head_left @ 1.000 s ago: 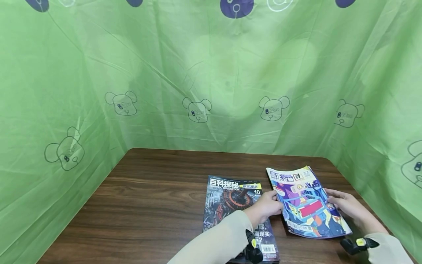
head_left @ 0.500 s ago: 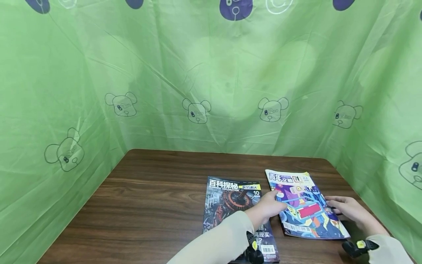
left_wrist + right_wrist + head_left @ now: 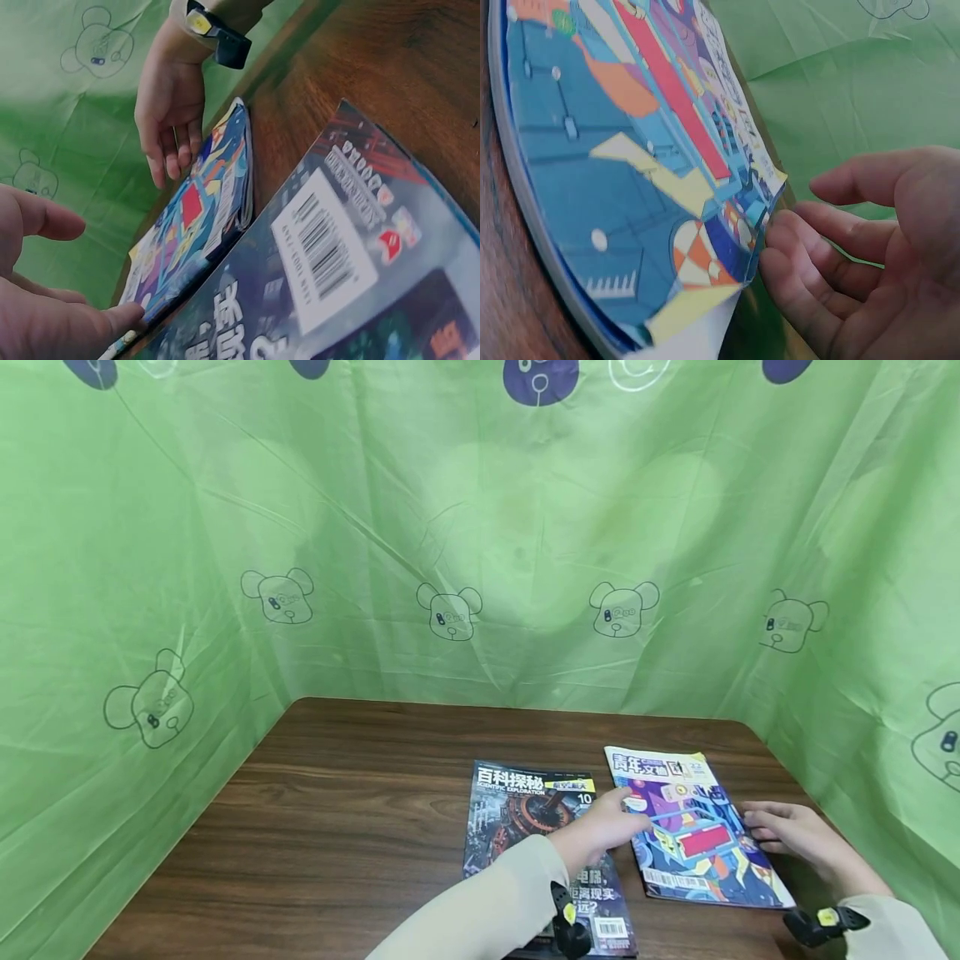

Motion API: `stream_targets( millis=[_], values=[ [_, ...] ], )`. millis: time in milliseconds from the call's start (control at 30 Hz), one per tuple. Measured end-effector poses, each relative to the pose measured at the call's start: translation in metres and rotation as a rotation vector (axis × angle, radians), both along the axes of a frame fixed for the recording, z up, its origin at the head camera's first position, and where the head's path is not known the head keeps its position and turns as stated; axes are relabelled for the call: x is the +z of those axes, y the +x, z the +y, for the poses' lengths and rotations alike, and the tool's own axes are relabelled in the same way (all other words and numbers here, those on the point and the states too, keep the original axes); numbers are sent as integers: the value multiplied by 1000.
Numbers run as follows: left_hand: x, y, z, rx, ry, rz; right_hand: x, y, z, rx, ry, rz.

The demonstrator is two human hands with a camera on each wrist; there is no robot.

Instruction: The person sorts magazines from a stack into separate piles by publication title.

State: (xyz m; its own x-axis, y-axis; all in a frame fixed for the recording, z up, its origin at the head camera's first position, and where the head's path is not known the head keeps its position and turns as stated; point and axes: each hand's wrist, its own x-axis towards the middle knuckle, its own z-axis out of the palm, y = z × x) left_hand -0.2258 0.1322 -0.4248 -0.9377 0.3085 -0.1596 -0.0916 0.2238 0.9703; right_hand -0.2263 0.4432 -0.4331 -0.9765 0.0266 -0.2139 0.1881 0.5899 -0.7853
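A colourful magazine (image 3: 701, 835) with a white title strip lies flat at the right of the table. At its left edge is my left hand (image 3: 603, 822), thumb and index finger spread apart. One digit touches the edge in the left wrist view, and nothing is gripped. Along the opposite edge, my right hand (image 3: 798, 839) has loosely bent fingertips (image 3: 776, 274) against or very close to the pages; its thumb stands apart. Under my left forearm lies a dark magazine (image 3: 498, 827) with a red machine on the cover, partly hidden by the sleeve.
Both magazines rest on a dark wooden table (image 3: 337, 827), a narrow strip of wood between them. A green curtain (image 3: 360, 527) with bear drawings encloses the back and sides. Each wrist wears a black camera strap (image 3: 825, 922).
The colourful magazine has settled flat from a slightly raised position. My hands have loosened from its edges, the right shifting slightly outward. The dark magazine stays put.
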Motion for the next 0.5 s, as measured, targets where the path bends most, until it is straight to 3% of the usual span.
stream_targets(
  millis=[300,500],
  values=[
    [5,0,-29,-134,17,7,10,0,-19,3,-14,-35],
    [5,-4,-48,-166,41,22,15,1,-36,23,-73,-57]
  ],
)
